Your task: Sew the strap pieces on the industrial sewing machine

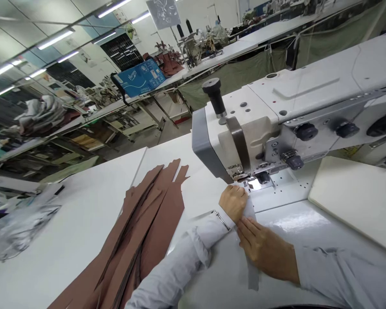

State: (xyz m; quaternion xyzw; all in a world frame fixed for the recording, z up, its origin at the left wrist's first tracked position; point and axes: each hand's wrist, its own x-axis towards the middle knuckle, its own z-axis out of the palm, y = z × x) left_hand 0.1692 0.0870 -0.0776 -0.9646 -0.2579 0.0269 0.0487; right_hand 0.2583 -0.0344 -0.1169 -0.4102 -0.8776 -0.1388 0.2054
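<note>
Left hand curls over a grey fabric strip by the sewing machine, grip's hold unclear; right hand rests on the strip, fingers outstretched.

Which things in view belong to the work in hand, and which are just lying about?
In use:
sewing machine
grey strip, both hands on it

Lying about:
brown cut pieces, untouched, link unclear
clear plastic
blue printed box

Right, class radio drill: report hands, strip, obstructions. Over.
Left hand curled on grey strip, near sewing machine. Right hand on strip, by left wrist. Brown pieces off left, apart from strip.
</note>
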